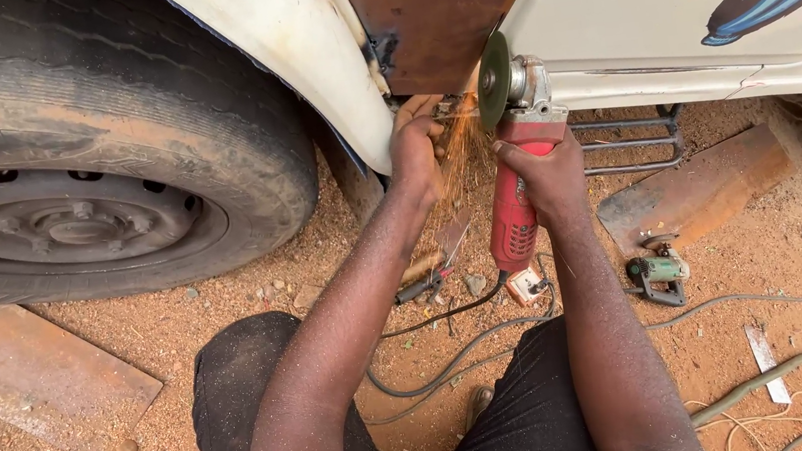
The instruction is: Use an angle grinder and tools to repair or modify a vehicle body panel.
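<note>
Knees in black trousers (534,422) rest on the red dirt ground (231,325), cables (456,355) trailing between them. Farther up, the right hand (546,174) is clamped around a red grinder (518,192), its disc (495,79) throwing sparks beside the left hand (417,148), which grips the rusty panel's (428,21) lower edge near the tyre (99,139).

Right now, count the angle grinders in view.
2: a red angle grinder gripped in the right hand at the vehicle panel, and a green grinder lying on the dirt. Others may be hidden.
</note>
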